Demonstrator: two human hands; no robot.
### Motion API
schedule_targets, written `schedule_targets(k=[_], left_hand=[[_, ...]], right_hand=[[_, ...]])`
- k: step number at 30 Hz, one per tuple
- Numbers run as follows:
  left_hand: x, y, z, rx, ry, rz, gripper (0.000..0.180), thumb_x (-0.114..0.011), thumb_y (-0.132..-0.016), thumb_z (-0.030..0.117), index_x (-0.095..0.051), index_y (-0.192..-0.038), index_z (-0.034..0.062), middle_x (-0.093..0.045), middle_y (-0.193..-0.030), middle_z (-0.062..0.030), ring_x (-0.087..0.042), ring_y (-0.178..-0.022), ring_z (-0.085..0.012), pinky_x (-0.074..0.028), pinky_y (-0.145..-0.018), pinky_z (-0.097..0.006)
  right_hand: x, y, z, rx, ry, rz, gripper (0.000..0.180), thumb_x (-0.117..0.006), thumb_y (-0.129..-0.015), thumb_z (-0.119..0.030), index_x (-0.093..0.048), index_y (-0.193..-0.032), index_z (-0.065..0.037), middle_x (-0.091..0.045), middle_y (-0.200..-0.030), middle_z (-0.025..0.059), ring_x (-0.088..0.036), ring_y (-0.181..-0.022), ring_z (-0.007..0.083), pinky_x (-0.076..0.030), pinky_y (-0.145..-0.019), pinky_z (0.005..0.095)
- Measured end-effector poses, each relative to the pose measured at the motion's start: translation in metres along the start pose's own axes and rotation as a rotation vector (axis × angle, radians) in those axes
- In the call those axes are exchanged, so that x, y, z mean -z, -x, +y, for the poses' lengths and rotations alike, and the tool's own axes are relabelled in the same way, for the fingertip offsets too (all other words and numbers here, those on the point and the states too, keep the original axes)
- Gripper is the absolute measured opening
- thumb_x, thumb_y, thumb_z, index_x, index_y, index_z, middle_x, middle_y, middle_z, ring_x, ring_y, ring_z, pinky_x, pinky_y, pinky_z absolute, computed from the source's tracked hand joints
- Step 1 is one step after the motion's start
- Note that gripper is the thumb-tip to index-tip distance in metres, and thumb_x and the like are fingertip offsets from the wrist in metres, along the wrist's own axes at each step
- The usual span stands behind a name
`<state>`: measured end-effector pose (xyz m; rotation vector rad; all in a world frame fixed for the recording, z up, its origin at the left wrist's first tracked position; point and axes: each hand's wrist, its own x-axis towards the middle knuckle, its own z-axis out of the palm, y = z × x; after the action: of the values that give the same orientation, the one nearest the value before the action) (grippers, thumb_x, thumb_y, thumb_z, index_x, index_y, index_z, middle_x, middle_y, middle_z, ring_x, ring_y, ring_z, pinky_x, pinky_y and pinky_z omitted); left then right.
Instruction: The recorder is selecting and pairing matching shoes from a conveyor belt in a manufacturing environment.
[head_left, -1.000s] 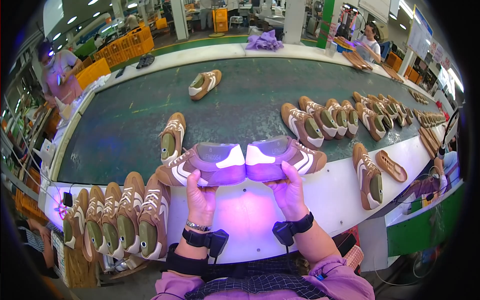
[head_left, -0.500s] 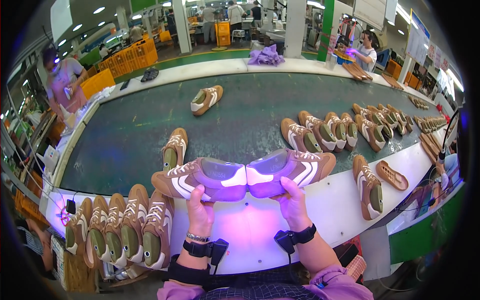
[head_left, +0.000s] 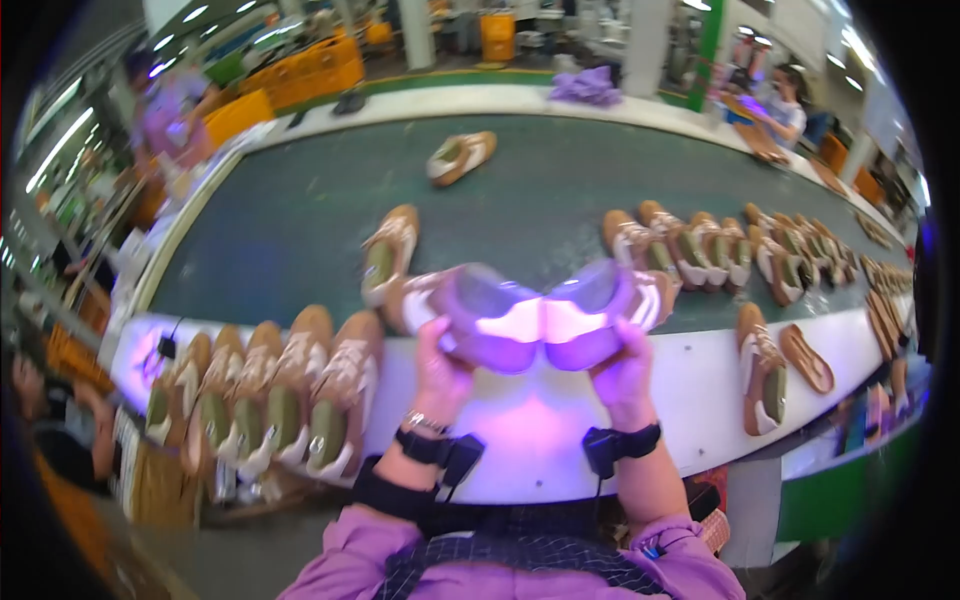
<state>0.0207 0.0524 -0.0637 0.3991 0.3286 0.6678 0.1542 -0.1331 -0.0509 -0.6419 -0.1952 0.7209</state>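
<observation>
In front of me I hold two brown and white sneakers up over the white table edge, their heels touching. My left hand [head_left: 444, 372] is closed round the underside of the left sneaker [head_left: 478, 318], whose toe points left. Closed the same way, my right hand [head_left: 624, 376] grips the right sneaker [head_left: 590, 318], its toe angled right. Purple light falls on both heels and on the white surface [head_left: 535, 425] beneath. Motion blurs the pair. Just beyond the left sneaker, another sneaker [head_left: 390, 255] stands on the green belt.
A row of sneakers [head_left: 290, 390] with green inserts lines the left table edge. More sneakers [head_left: 690, 245] stand on the green belt [head_left: 320, 190] at right. One sneaker [head_left: 762, 370] and a brown sole [head_left: 806, 358] lie on the right ledge. Co-workers stand at far left [head_left: 175, 115] and far right [head_left: 785, 105].
The whole view has shifted, with the belt and shoes now further right and higher. Both sneakers remain in my hands, heels together, their toes now turned more away from me.
</observation>
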Motion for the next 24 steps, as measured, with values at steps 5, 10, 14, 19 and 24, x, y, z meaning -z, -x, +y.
schedule_targets(k=[5, 10, 14, 19, 24], left_hand=[[0.014, 0.042, 0.013, 0.227, 0.048, -0.163, 0.049, -0.050, -0.086, 0.032, -0.046, -0.125, 0.0022, -0.058, -0.118, -0.0120, -0.058, -0.106, -0.0241, -0.046, -0.095, -0.038], [0.055, 0.096, 0.041, 0.377, -0.011, -0.119, 0.044, -0.045, -0.093, 0.027, -0.048, -0.126, -0.0019, -0.059, -0.119, -0.0148, -0.057, -0.109, -0.0249, -0.045, -0.095, -0.038], [0.042, 0.151, 0.086, -0.182, -0.914, -0.040, 0.039, -0.043, -0.095, 0.020, -0.052, -0.124, -0.0036, -0.053, -0.128, -0.0135, -0.050, -0.118, -0.0206, -0.038, -0.100, -0.035], [0.030, 0.164, 0.167, -0.604, -1.313, 0.202, 0.032, -0.043, -0.096, 0.016, -0.058, -0.117, -0.0022, -0.053, -0.123, -0.0092, -0.051, -0.109, -0.0155, -0.039, -0.094, -0.031], [0.070, 0.138, 0.159, -0.807, -2.009, 0.232, 0.031, -0.052, -0.087, 0.015, -0.058, -0.111, -0.0039, -0.054, -0.109, -0.0181, -0.046, -0.103, -0.0340, -0.038, -0.091, -0.041]], right_hand=[[0.002, 0.018, 0.005, -0.147, -0.079, 0.014, 0.054, -0.054, -0.083, -0.038, -0.051, -0.120, 0.000, -0.062, -0.105, 0.0161, -0.063, -0.093, 0.0306, -0.050, -0.087, 0.0425], [-0.006, 0.064, 0.006, -0.315, 0.043, -0.221, 0.070, -0.049, -0.078, -0.050, -0.047, -0.125, 0.003, -0.061, -0.096, 0.0274, -0.064, -0.077, 0.0363, -0.054, -0.066, 0.0421], [-0.007, 0.088, 0.019, -0.261, 0.110, -0.121, 0.072, -0.055, -0.072, -0.047, -0.048, -0.123, 0.004, -0.061, -0.090, 0.0262, -0.064, -0.071, 0.0349, -0.056, -0.053, 0.0383], [-0.010, 0.098, 0.032, -0.157, 0.146, -0.054, 0.064, -0.053, -0.078, -0.047, -0.052, -0.116, 0.004, -0.063, -0.088, 0.0174, -0.062, -0.070, 0.0306, -0.054, -0.051, 0.0346], [0.010, 0.094, 0.037, -0.214, 0.124, -0.113, 0.067, -0.057, -0.074, -0.046, -0.051, -0.118, 0.004, -0.062, -0.088, 0.0177, -0.062, -0.072, 0.0304, -0.055, -0.053, 0.0351]])
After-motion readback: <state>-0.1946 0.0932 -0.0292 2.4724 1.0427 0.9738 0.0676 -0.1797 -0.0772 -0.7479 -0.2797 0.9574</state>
